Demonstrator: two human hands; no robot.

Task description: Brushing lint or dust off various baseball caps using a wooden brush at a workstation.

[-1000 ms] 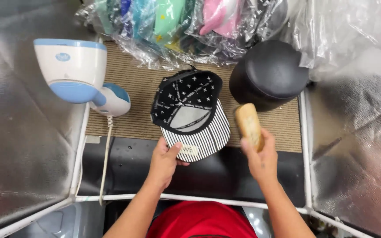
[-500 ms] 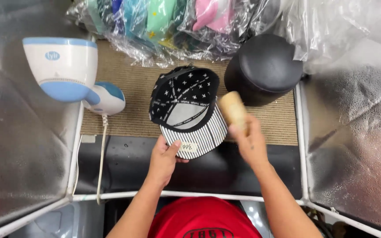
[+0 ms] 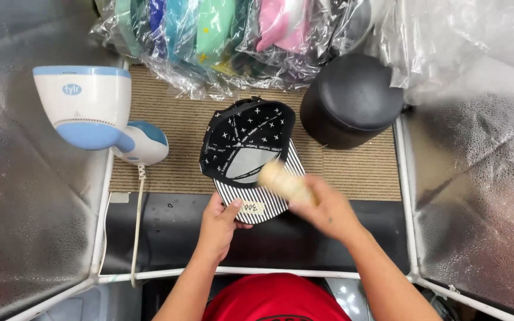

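From my head camera, looking down: my left hand (image 3: pixel 218 226) pinches the striped brim of an upturned cap (image 3: pixel 248 157), thumb on top beside a small pale sticker (image 3: pixel 252 208), fingers closed around the brim's edge. The cap lies open side up on a tan ribbed mat (image 3: pixel 358 169), its black lining dotted with white crosses. My right hand (image 3: pixel 327 211) is wrapped tight around a pale wooden brush (image 3: pixel 284 183), whose blurred end sits over the spot where brim meets crown. Just beyond the cap stands a black domed form (image 3: pixel 349 101), near but not touching it. To the left, a white and blue handheld steamer (image 3: pixel 93 113) rests on the mat's edge, its cord (image 3: pixel 137 226) trailing toward me. Along the back lies a row of clear plastic bags (image 3: pixel 227 41), each holding a coloured cap: teal, green, pink. Silvery reflective walls (image 3: pixel 25 208) enclose both sides
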